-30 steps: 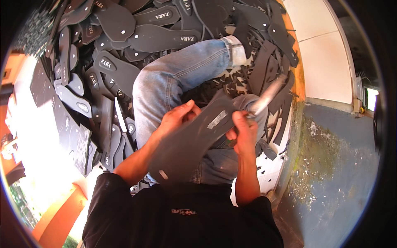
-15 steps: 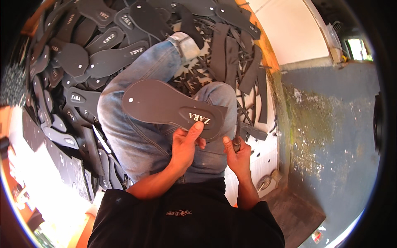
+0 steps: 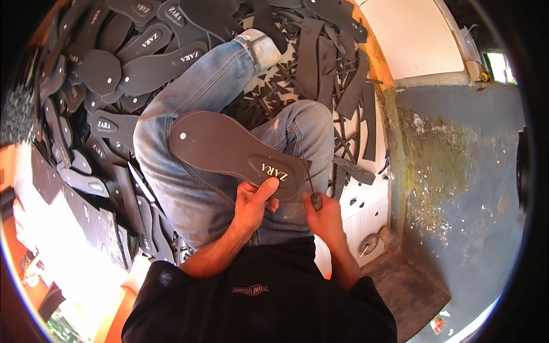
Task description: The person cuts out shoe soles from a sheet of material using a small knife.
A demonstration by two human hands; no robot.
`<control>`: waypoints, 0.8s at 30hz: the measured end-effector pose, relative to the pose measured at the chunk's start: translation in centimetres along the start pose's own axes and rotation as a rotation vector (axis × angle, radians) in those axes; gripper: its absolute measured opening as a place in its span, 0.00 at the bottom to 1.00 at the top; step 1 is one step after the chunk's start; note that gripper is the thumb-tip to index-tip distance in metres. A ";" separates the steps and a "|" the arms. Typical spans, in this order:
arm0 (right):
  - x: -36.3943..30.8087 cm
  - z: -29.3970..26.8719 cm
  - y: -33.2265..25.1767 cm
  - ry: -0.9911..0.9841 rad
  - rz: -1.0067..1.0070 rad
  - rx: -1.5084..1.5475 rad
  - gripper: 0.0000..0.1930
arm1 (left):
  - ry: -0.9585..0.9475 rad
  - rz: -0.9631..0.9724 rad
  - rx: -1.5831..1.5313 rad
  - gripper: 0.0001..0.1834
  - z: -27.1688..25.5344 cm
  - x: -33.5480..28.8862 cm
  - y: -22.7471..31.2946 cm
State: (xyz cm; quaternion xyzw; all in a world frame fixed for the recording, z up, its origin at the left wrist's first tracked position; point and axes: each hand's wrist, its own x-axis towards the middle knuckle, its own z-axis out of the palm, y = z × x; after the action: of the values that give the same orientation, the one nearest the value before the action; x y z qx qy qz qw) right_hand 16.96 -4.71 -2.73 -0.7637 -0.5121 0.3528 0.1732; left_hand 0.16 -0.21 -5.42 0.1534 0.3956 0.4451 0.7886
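Observation:
A dark grey-brown shoe insole (image 3: 220,146) lies across my bent legs, its wide end to the far left. My left hand (image 3: 254,203) grips its narrower heel end, thumb on top beside the light lettering and fingers underneath. My right hand (image 3: 324,216) is closed round the dark handle of a knife (image 3: 310,182). Its thin blade points away from me and lies at the insole's right edge, next to a small corner of material that sticks out there. Whether the blade touches the edge, I cannot tell.
Many dark insoles (image 3: 163,70) are heaped at the far left. Strips and small offcuts (image 3: 309,60) cover the floor ahead and right of my legs. A round metal piece (image 3: 369,244) sits at the right, by a brown slab (image 3: 406,291) and a stained blue-grey wall (image 3: 469,171).
My right hand has moved slightly left, bringing the knife from beside the insole to its right edge, the blade now looking thinner. My left hand keeps its hold, a touch lower.

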 end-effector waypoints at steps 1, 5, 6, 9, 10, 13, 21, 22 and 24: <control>1.3 0.0 -0.2 -0.020 -0.060 -0.018 0.15 | 0.038 -0.021 0.041 0.13 -0.3 -0.5 -0.4; 4.5 1.3 -1.6 -0.077 -0.267 0.087 0.14 | 0.045 -0.099 0.120 0.12 -1.4 -2.0 -0.2; 5.1 1.7 -1.6 -0.034 -0.272 0.057 0.14 | 0.019 -0.097 0.116 0.12 -1.8 -1.8 0.3; 5.1 1.7 -1.3 0.005 -0.050 0.067 0.13 | -0.074 -0.241 0.236 0.13 -2.8 -2.2 1.3; 5.2 1.9 0.0 0.063 -0.068 0.075 0.14 | -0.141 -0.251 0.288 0.14 -3.1 -2.0 2.0; 5.1 2.4 1.2 0.074 0.052 0.172 0.16 | -0.280 -0.254 0.508 0.16 -3.8 -1.0 4.9; 6.5 2.0 -0.5 -0.011 0.141 0.418 0.18 | 0.077 0.652 0.667 0.21 -0.7 11.5 31.1; 6.8 2.0 -0.7 -0.036 0.181 0.461 0.18 | 0.195 0.681 0.501 0.21 -0.9 12.8 34.7; 7.0 2.1 -0.2 -0.056 0.180 0.513 0.17 | 0.287 0.744 0.348 0.20 -2.0 13.3 37.0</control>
State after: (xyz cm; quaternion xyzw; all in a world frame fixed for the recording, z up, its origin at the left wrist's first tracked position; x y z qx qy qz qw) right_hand 16.86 1.51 -6.58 -0.7272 -0.3408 0.5060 0.3145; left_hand -19.00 31.11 8.81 0.3527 0.4879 0.6425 0.4740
